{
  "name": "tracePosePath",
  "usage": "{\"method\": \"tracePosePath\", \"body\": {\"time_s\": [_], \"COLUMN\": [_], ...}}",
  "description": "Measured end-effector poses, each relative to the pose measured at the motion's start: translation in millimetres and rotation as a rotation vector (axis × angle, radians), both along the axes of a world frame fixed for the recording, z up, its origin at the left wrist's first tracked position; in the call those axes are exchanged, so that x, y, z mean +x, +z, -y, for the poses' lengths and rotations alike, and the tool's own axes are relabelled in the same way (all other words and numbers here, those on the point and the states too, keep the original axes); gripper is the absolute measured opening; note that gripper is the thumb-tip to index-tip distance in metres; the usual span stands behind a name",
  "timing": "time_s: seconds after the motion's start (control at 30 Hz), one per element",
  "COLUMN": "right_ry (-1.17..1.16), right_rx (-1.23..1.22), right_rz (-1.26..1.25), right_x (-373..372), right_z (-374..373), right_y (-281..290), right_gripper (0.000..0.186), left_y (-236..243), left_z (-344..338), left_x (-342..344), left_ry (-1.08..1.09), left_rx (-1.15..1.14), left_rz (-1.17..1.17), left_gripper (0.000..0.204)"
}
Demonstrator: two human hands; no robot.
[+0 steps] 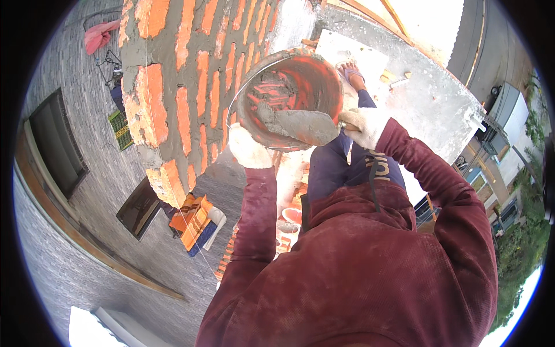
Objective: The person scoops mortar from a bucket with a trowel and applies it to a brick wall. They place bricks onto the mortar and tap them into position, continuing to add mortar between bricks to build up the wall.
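My left hand, in a white glove, is closed on the near left rim of a round bucket. The bucket is tilted so its inside faces me. Grey mortar is smeared over its reddish inner wall and bottom. With my right hand, also gloved in white, I grip the handle of a trowel. The trowel's grey-coated blade points left and lies across the near part of the bucket's mouth. My left fingertips are hidden behind the rim.
A partly built brick wall with mortar joints rises left of the bucket, with a thin string along it. My foot in a flip-flop rests on a pale board. Beyond the concrete ledge lies a street far below.
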State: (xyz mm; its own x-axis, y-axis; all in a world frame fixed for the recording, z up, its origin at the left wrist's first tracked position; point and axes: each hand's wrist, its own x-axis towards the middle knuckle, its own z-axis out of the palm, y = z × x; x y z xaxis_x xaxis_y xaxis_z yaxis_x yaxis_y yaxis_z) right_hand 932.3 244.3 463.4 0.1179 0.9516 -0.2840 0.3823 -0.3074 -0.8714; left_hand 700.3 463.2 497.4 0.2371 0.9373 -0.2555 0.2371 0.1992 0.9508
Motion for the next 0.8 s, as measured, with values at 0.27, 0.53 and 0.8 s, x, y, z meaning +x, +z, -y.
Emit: {"method": "tracePosePath", "body": {"time_s": [0.27, 0.53, 0.8], "right_ry": [-0.021, -0.236, -0.61], "right_rx": [-0.108, -0.041, -0.139], "right_rz": [-0.007, -0.113, -0.101], "right_x": [13.9, 23.2, 14.3], "right_z": [-4.1, -1.6, -90.8], "right_y": [-53.1, -67.7, -242.5], "right_gripper": [0.024, 0.032, 0.047], "left_y": [-56.6, -113.7, -188.1], "left_z": [-25.0, -32.7, -4.6], "left_x": [26.6, 31.7, -65.8], "left_ry": [-0.158, -0.009, -0.055], "left_rx": [0.016, -0.158, -0.103], "left_rz": [-0.041, -0.088, -0.535], "left_gripper": [0.033, 0.046, 0.054]}}
